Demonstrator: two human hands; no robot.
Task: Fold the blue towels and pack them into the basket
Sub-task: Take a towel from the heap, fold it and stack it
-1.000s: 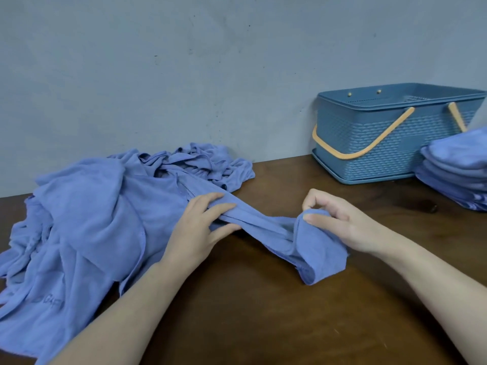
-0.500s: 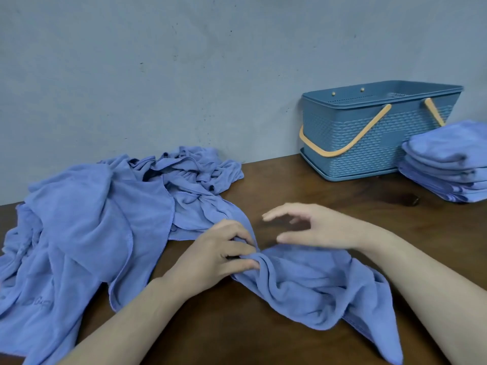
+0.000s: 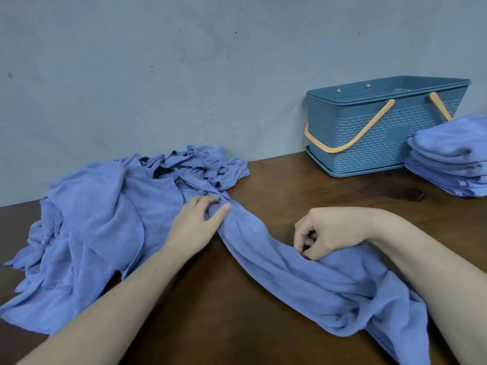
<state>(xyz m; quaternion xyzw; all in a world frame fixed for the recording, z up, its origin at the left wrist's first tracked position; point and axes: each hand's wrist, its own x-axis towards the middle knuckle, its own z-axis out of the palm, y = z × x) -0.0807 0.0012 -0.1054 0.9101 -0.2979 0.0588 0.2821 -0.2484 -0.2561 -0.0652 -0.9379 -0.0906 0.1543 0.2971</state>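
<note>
**Drawing one towel clear of the pile**

Nearest you, the towel [image 3: 329, 283] is lying rumpled across the table [image 3: 210, 325], trailing from the near right edge back toward the pile; it is probably stretched out this way so you can find its edges before folding. Your right hand [image 3: 326, 233] is curling over it at the middle, fingertips pinching a fold of cloth against the thumb, which looks like a hold for pulling the towel toward you. Farther left, your left hand [image 3: 197, 222] is pressing where the towel meets the pile [image 3: 105, 219], fingers fairly straight with the thumb bearing on a ridge of fabric, seemingly pinning the heap so only one piece comes away. Whether it is gripping anything underneath, you cannot tell. Beyond, at the far right, a stack [image 3: 453, 159] of folded towels is waiting just beside the basket [image 3: 369, 143], which is standing against the wall [image 3: 184, 75]; its inside is mostly hidden, so packing appears not yet begun.
</note>
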